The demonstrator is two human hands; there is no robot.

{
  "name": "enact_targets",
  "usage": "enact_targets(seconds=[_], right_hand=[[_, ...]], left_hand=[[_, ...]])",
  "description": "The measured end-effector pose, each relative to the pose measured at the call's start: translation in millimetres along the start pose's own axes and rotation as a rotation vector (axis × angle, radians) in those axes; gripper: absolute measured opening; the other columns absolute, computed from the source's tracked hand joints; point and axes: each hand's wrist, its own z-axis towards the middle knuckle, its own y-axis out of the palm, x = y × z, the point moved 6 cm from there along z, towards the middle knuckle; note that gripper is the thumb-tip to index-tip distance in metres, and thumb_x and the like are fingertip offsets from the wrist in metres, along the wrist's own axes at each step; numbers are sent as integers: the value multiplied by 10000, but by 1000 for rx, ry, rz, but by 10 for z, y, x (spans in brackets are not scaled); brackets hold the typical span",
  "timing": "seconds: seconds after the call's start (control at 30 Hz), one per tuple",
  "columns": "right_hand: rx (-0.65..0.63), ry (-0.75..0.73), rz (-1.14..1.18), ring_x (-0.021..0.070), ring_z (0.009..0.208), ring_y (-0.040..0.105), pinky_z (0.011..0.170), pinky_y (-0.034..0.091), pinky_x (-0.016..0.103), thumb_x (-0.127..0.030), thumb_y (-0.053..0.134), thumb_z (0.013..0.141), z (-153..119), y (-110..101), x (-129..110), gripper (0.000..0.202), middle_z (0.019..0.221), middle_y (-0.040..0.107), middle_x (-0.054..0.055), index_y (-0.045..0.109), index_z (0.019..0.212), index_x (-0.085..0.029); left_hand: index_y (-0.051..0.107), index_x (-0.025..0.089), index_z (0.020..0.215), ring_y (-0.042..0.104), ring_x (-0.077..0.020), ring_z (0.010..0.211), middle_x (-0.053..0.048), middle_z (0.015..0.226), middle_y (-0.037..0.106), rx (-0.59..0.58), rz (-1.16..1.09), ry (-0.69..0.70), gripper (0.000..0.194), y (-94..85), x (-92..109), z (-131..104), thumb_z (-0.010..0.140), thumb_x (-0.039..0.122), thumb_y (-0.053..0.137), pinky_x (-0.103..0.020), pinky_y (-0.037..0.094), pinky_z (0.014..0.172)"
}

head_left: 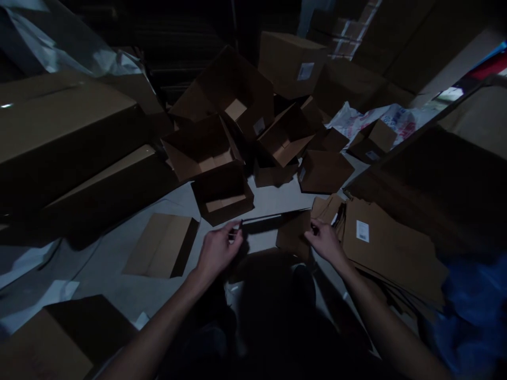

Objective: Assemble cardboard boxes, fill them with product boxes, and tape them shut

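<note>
In the dim light a cardboard box (293, 232) stands partly unfolded between my two hands, low in the middle of the view. My left hand (222, 243) pinches its left upper corner between thumb and fingers. At the opposite corner my right hand (325, 238) grips the edge of the cardboard, fingers curled. The box's near side is dark and its lower part is lost in shadow. Just right of my right hand lies a stack of flat cardboard (392, 243) with a white label.
Several open boxes (224, 192) are piled ahead. A closed box (160, 245) lies to the left, another (47, 343) at the lower left. Large cartons (59, 121) line the left side. Blue material (471, 306) is at the right, and a printed plastic bag (396, 119) further back.
</note>
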Motion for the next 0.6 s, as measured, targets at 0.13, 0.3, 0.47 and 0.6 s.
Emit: enact_targets(seconds=[0.13, 0.3, 0.47, 0.6], right_hand=[[-99, -35, -446, 262, 840, 647, 788, 476, 374, -236, 470, 896, -104, 323, -393, 404, 1003, 673, 124, 676, 1233, -154], [-220, -20, -476, 327, 985, 688, 848, 524, 434, -522, 559, 958, -11, 837, -624, 639, 1323, 602, 235, 528, 1464, -134], [-621, -300, -392, 373, 1368, 528, 1075, 453, 483, -648, 669, 878, -132, 771, -656, 467, 1535, 535, 131, 769, 1143, -276], [-683, -424, -318, 287, 1253, 613, 1066, 429, 433, -478, 626, 964, -235, 559, -613, 254, 1263, 724, 67, 794, 954, -288]], left_hand=[[240, 127, 1622, 338, -395, 1525, -248, 1627, 348, 318, 154, 155, 777, -2, 94, 48, 937, 299, 564, -597, 349, 1197], [284, 205, 1615, -53, -455, 1598, -207, 1738, 46, 364, 325, 209, 758, 356, 182, 265, 957, 412, 600, -752, 89, 1211], [381, 209, 1600, 310, -424, 1512, -232, 1575, 439, 172, 505, 256, 711, 549, 200, 520, 972, 446, 617, -703, 39, 1231], [589, 201, 1463, 610, -329, 1210, -173, 1260, 691, -114, 422, 383, 482, 546, 158, 587, 1023, 391, 541, -496, 368, 1145]])
